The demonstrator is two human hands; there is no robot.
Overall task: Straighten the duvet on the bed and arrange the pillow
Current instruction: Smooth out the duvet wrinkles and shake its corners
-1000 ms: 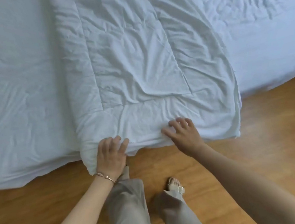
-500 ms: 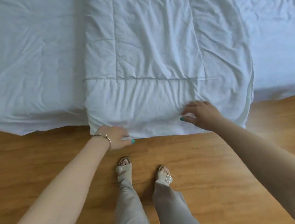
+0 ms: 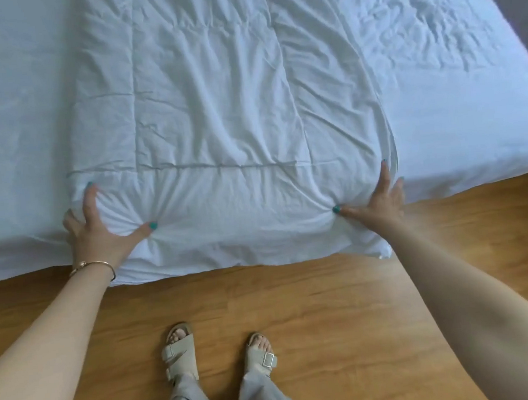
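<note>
Between the left hand (image 3: 95,237) and right hand (image 3: 376,204), both splayed flat and pressing, nothing gripped, the folded duvet (image 3: 217,114) runs lengthwise straight away; neither is nearer.

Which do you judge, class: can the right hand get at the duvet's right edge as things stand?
Probably yes. The right hand already lies spread on the duvet by that edge, its fingertips almost at the fold where the duvet meets the sheet. Nothing lies between them.
</note>
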